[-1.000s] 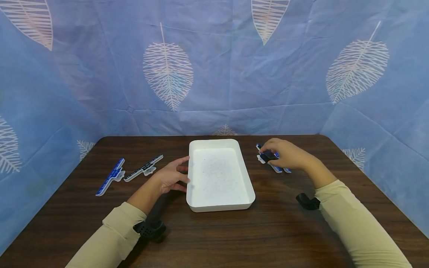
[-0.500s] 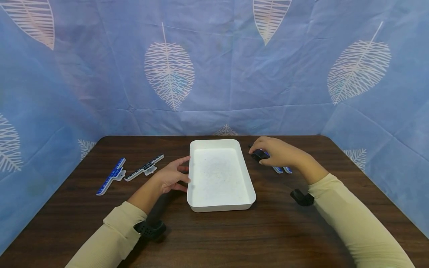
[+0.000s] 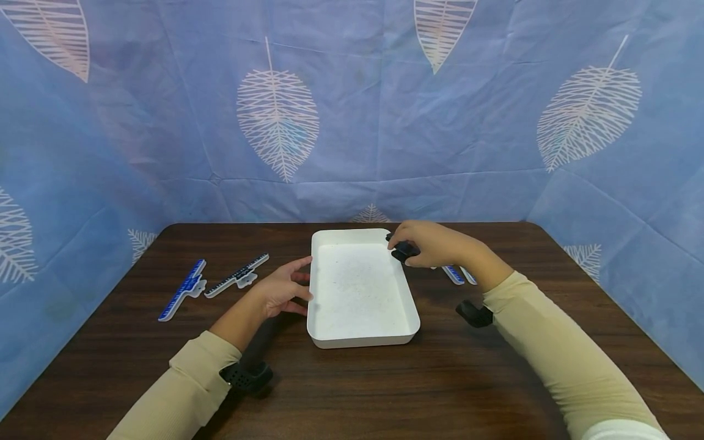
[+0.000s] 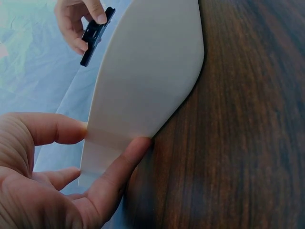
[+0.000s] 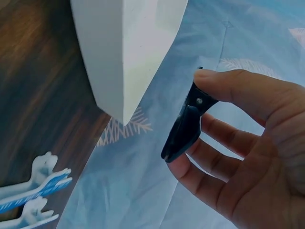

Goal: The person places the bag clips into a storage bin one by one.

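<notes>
In the head view, my left hand [image 3: 283,290] rests its spread fingers against the outer left wall of a white rectangular tray [image 3: 363,341]. The left wrist view shows its fingertips touching the tray's wall [image 4: 152,52] from outside. My right hand [image 3: 431,244] pinches a black clip [image 3: 405,249] between thumb and fingers, at the tray's far right corner. Close up in the right wrist view, the black clip [image 5: 186,121] is held clear of the tray's wall [image 5: 107,57]. Beneath the right forearm lie blue-and-white ruler clips [image 3: 453,275], partly hidden.
Left of the tray lie a blue ruler clip [image 3: 183,290] and a black-and-white ruler clip [image 3: 238,276], on a dark wooden table [image 3: 341,391]. A blue cloth with leaf prints [image 3: 352,122] hangs behind the table and along its sides.
My right hand has lifted the black clip off the ruler clips at the right and carried it left to the tray's far right corner. The left hand stays at the tray.
</notes>
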A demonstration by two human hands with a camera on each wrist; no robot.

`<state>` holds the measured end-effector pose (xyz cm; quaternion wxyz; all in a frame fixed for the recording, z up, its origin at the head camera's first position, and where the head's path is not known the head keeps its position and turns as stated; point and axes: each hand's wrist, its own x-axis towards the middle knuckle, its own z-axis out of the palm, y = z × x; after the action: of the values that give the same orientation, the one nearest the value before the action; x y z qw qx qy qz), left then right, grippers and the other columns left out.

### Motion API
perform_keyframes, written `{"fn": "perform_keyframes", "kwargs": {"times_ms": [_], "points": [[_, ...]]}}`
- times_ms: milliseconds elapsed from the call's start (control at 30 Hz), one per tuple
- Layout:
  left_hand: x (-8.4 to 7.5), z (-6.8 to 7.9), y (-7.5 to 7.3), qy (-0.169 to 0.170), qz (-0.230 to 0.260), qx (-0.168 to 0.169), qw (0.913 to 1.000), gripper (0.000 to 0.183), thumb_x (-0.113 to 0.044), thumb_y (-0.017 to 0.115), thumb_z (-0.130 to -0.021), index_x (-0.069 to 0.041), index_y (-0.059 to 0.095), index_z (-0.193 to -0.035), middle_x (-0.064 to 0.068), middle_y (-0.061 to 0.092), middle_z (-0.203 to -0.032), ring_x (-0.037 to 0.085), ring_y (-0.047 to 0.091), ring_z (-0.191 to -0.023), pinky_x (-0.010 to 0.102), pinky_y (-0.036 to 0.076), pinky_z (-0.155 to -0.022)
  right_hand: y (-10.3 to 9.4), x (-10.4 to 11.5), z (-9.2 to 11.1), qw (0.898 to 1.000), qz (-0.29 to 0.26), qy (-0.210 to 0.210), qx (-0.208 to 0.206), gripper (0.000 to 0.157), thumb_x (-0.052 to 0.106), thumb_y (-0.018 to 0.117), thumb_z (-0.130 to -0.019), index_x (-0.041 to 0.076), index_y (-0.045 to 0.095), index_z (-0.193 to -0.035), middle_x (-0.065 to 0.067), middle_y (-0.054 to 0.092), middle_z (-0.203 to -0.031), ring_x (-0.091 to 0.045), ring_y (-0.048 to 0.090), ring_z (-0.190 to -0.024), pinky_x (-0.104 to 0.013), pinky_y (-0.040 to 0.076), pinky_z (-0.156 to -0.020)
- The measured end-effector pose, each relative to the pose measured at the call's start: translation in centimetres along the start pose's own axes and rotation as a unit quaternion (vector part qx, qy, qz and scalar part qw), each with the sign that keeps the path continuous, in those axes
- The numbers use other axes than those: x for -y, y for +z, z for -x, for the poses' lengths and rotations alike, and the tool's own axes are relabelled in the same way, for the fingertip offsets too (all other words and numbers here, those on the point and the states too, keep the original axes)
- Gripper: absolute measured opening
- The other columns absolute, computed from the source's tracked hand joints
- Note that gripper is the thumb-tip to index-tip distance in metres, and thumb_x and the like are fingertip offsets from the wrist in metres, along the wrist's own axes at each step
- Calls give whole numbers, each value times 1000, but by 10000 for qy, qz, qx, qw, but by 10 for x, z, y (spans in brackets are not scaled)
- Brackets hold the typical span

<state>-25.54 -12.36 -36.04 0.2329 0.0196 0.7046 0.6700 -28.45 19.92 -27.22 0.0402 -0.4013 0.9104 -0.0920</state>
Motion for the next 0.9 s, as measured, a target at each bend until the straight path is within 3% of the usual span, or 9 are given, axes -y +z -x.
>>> {"fn": "perform_keyframes", "kwargs": {"times_ms": [200,633,900], "points": [[0,1,0,-32,28,-45,10000,93,20,59,-79,-13,19,-157,25,32,-147,42,53,-112,53,56,-75,0,5,-17,9998,-107,-5,148,39,5,72,-84,7,66,-123,-12,58,-125,-24,55,-87,-40,47,-78],[-1,0,-1,-17,45,22,10000,94,20,58,-79,-13,18,-157,26,29,-148,42,52,-113,54,55,-76,7,14,-48,9975,-186,101,678,38,5,71,-85,9,67,-123,-12,58,-125,-26,58,-97,-40,49,-83],[-1,0,0,4,66,28,10000,94,20,58,-78,-13,18,-157,26,31,-147,41,52,-111,55,55,-76,12,13,-65,9947,-344,310,913,40,5,68,-86,9,65,-125,-11,58,-126,-22,60,-92,-40,49,-84]]}}
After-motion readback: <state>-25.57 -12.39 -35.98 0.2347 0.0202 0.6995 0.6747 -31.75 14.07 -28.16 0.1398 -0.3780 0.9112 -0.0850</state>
